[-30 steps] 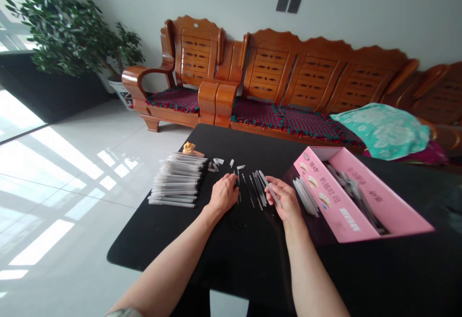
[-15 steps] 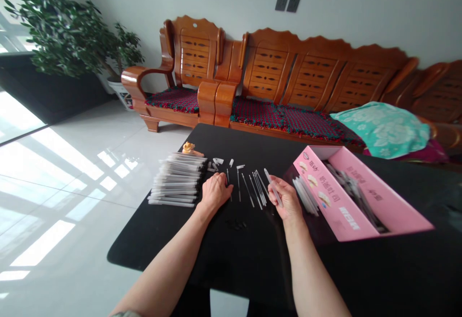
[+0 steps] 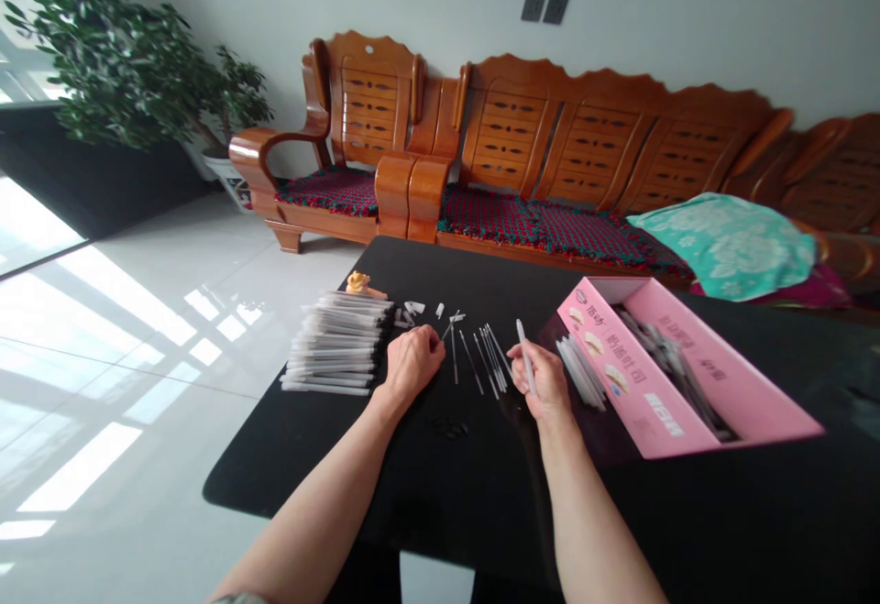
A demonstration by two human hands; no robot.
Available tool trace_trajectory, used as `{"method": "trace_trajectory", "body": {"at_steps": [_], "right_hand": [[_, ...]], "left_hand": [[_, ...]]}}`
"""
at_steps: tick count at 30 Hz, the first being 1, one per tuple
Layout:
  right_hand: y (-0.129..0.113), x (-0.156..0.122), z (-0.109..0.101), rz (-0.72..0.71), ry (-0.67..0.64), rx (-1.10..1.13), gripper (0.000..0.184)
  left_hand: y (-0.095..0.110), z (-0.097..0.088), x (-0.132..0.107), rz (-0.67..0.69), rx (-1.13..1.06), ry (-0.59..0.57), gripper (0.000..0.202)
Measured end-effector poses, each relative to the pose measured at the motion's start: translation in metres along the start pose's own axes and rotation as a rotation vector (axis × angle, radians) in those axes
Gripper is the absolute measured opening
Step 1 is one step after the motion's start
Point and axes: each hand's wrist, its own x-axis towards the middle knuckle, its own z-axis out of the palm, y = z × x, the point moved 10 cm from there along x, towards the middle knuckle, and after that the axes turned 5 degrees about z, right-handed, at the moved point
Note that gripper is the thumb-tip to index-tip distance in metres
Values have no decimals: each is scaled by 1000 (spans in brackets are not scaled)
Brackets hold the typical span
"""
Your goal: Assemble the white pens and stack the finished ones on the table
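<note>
My left hand is closed, thumb and fingers pinching a thin pen refill whose tip points up and away to the right. My right hand grips a whitish translucent pen barrel, held nearly upright. Between the hands, several loose refills lie side by side on the black table. To the left of my left hand is a large pile of white pens with dark ends. Small white caps are scattered just beyond that hand. More white barrels lie right of my right hand.
A pink box holding many pen parts stands at the right. Small black pieces lie on the near part of the table. An orange figurine sits behind the pile. A wooden sofa is beyond the table.
My left hand has picked up a refill from the table and tilted it to the right. In my right hand, the pen barrel has turned more upright.
</note>
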Motion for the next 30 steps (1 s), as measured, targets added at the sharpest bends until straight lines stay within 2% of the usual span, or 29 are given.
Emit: {"method": "trace_trajectory", "body": {"at_steps": [3,7,10,17,25,30], "right_hand": [[-6,-1,-3,-55,39,32,29],[-8,-1,-5,-82,66,117,27],[-9,2,-12,-112,93,176,28],[-11,7,-27,-154,139,251,27],[-5,9,-24,-113,124,248,28],[-8,7,-28,-125,163,257,28]], "left_hand": [[11,-3,-1,87,-185,10,12],[28,0,-4,209,-441,-46,9],[35,3,-6,256,-546,-88,10],[40,13,-9,296,-627,-215,12],[43,19,-11,312,-695,-269,12],[43,20,-11,314,-714,-281,13]]}}
